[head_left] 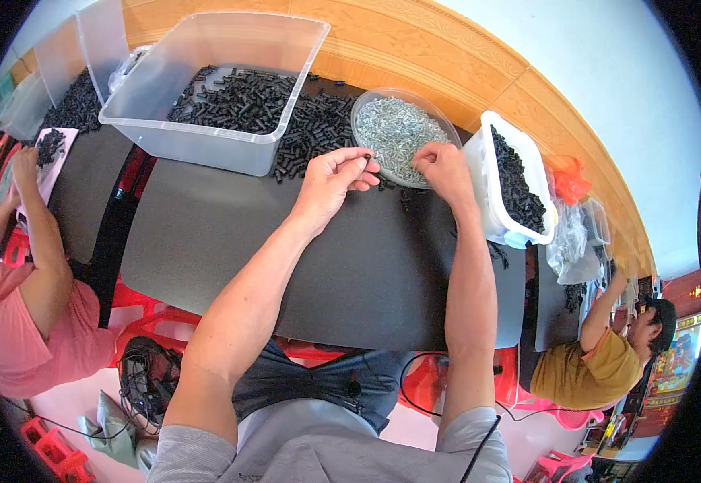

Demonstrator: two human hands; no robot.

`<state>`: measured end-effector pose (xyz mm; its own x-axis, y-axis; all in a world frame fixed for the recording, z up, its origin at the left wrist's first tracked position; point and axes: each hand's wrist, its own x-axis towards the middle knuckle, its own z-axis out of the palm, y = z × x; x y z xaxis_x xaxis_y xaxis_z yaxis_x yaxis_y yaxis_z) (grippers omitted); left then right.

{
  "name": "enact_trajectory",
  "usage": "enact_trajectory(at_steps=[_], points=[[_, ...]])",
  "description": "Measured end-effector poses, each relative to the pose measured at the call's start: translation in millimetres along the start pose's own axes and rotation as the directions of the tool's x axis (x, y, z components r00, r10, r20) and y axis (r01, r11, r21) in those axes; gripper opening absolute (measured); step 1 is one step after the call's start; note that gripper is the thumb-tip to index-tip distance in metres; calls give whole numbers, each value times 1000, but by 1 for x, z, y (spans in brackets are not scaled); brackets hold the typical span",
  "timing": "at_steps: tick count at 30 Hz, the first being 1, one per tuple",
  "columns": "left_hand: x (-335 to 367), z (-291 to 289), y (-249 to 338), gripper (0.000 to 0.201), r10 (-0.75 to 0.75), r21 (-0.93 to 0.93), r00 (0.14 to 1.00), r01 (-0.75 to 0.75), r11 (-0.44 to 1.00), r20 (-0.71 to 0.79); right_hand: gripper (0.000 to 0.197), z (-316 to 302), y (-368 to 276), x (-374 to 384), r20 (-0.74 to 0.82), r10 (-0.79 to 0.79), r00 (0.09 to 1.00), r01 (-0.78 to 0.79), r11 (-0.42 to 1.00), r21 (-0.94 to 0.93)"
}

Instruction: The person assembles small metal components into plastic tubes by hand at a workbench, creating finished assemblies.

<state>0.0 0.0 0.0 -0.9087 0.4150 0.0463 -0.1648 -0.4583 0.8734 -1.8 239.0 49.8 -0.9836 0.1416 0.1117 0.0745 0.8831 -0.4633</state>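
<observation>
My left hand [336, 183] pinches a small black plastic piece [368, 158] between thumb and forefinger, in front of the bowl. The other fingers of that hand are loosely curled. My right hand [447, 173] is closed, its fingertips pressed together over the right side of a round clear bowl [358, 121]. Small silvery metal pieces [399, 129], which look like screws or pins, fill the bowl. Whatever the right fingertips hold is hidden or too small to name. A heap of short black cylindrical pieces [312, 125] lies left of the bowl.
A large clear bin [197, 145] with black pieces stands at the back left. A white tub [487, 177] of black parts stands right of my right hand. The dark tabletop [350, 266] extends toward me. Co-workers sit left [37, 314] and right [592, 366].
</observation>
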Motion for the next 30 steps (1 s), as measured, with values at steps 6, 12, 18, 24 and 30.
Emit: enact_trajectory(at_steps=[6, 12, 18, 24, 30], points=[[0, -1, -1, 31, -11, 44, 1000, 10, 999, 24, 16, -8, -7, -3, -59, -54, 997, 58, 996, 63], [1, 0, -3, 34, -7, 68, 999, 4, 998, 40, 14, -20, -26, -8, 98, -52, 994, -1, 877, 481], [-1, 2, 0, 33, -11, 82, 999, 7, 997, 52, 13, -19, -58, -21, 147, -208, 967, 85, 809, 582], [-1, 4, -2, 30, -6, 85, 999, 2, 996, 48, 8, -12, -64, -24, 91, -261, 961, 196, 875, 442], [-1, 5, -3, 26, 9, 119, 997, -19, 993, 78, 9, -9, -67, -28, 91, -301, 949, 249, 897, 366]])
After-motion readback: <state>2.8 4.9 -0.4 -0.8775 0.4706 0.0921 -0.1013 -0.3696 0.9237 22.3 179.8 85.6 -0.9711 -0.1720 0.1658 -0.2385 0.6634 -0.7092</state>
